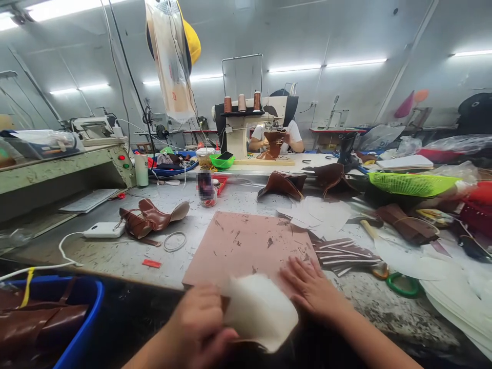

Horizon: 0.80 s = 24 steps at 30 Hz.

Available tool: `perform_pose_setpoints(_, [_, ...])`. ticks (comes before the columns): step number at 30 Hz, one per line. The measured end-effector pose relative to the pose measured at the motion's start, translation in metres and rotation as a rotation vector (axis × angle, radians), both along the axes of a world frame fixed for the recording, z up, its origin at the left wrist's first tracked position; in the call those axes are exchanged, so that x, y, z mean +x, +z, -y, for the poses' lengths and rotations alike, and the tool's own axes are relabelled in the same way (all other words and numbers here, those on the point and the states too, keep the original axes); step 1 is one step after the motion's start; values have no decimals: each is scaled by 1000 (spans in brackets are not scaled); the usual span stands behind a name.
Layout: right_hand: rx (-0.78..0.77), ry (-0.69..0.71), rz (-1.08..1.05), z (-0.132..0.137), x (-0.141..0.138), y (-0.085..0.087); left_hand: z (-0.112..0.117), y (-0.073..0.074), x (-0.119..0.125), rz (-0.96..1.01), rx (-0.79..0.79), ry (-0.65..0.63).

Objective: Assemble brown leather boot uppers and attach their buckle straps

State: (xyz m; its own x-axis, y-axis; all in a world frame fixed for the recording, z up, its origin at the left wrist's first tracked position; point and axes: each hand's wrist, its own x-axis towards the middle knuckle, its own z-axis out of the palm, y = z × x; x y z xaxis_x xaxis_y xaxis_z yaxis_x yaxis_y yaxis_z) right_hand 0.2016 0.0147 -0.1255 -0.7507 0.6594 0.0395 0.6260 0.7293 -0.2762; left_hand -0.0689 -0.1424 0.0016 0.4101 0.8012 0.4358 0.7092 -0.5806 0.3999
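Note:
My left hand is closed on the left edge of a white padded piece at the near edge of the table. Under that piece a brown leather part shows at its lower rim. My right hand lies flat with fingers spread on a pink cutting board, just right of the white piece. A fan of dark leather strips lies beside the board on the right.
A brown shoe upper, a white power bank and a ring lie left of the board. A blue bin holds brown leather. White paper patterns, a green basket and a green tape ring are on the right. Another person sews at the back.

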Motion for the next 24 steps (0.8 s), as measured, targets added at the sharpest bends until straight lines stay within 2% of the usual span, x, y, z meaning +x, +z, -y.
perform_pose_setpoints(3, [161,-269,-280,4,16,-3,-12,26,-9,414,95,316])
perform_pose_setpoints(5, [147,-398,-537,15,16,5,-26,36,-5,744,128,530])
perform_pose_setpoints(6, [89,-413,-640,22,11,11,-35,38,0,904,113,601])
perform_pose_setpoints(8, [-75,-328,-749,35,-2,25,-56,32,13,1188,1,651])
perform_pose_setpoints(11, [-341,-105,-770,44,-28,42,-88,5,27,1453,-73,744])
perform_pose_setpoints(14, [-686,-36,-846,38,-48,47,-112,-30,23,1412,-68,858])
perform_pose_setpoints(16, [-836,-117,-883,32,-56,44,-117,-50,12,1342,-107,837])
perform_pose_setpoints(18, [-889,-263,-891,31,-62,36,-107,-65,1,1281,-101,836])
perform_pose_setpoints(20, [-966,-353,-943,33,-68,28,-84,-77,-8,1202,-22,840])
perform_pose_setpoints(21, [-1026,-354,-994,36,-71,25,-70,-83,-10,1122,15,791])
perform_pose_setpoints(22, [-1090,-332,-1049,39,-75,24,-55,-89,-11,904,56,657])
perform_pose_setpoints(24, [-1207,-254,-1124,43,-81,24,-31,-99,-9,531,13,462])
